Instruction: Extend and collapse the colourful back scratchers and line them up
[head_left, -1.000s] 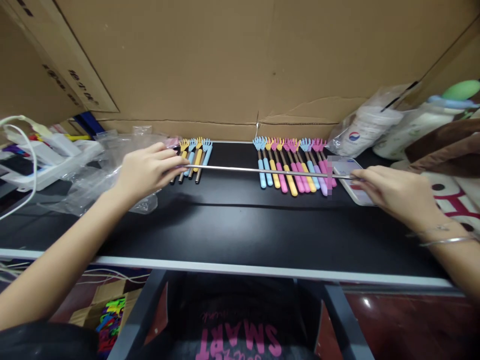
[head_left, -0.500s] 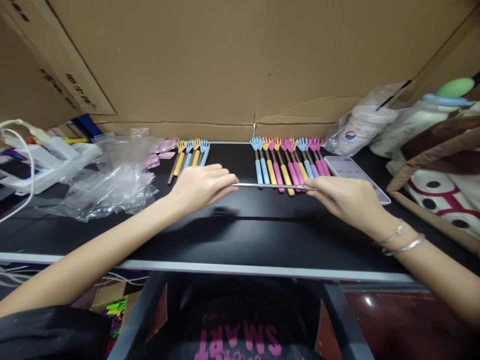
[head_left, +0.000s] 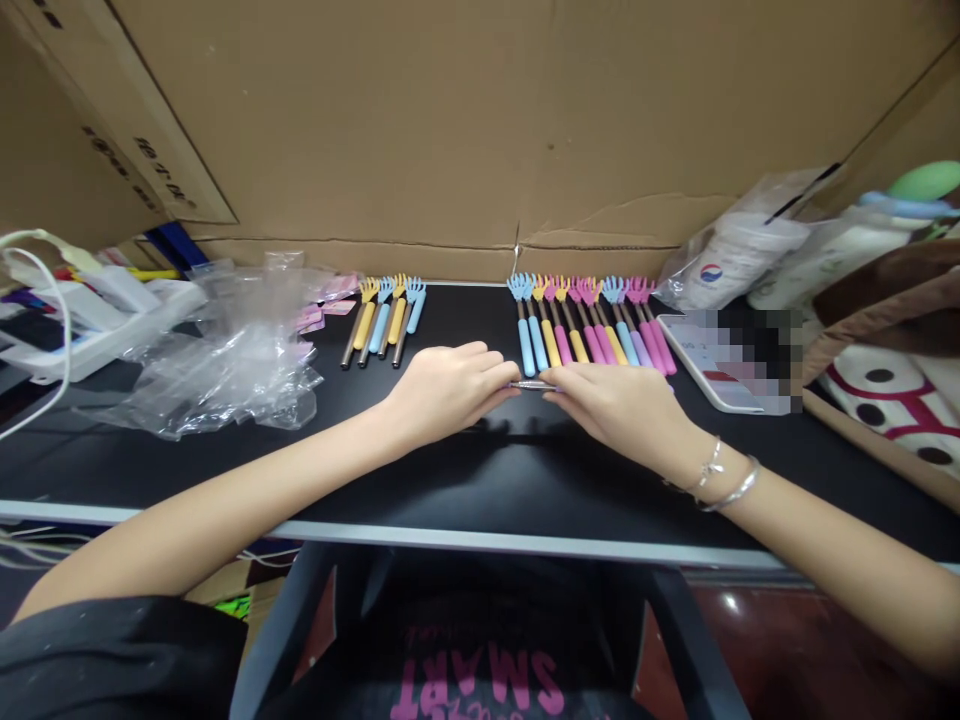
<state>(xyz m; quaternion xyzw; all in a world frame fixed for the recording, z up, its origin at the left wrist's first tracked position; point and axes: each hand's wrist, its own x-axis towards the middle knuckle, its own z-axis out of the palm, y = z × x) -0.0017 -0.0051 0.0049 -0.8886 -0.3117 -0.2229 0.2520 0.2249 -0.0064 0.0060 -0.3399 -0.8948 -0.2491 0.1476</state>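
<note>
My left hand (head_left: 454,395) and my right hand (head_left: 622,405) are both closed, each pinching one end of a thin metal telescopic rod (head_left: 533,385). Only a short silvery stretch shows between the fingertips; its ends are hidden in the hands. The rod is level, just above the black table. Behind my right hand lies a row of back scratchers (head_left: 559,342) with small claw heads and blue, yellow, pink and purple handles. Beyond my left hand is a smaller group of back scratchers (head_left: 379,328) in yellow and blue, dark rod ends showing.
Crumpled clear plastic bags (head_left: 255,360) and pink cards (head_left: 322,314) lie left, near a white power strip (head_left: 97,325). At right are a phone (head_left: 697,365), a bagged cup (head_left: 757,245), a bottle (head_left: 840,235) and a brown-trimmed bag (head_left: 862,350). Cardboard (head_left: 450,130) walls the back.
My hands have come closer together, the right moving left and the left moving right. The visible stretch of rod between them is much shorter.
</note>
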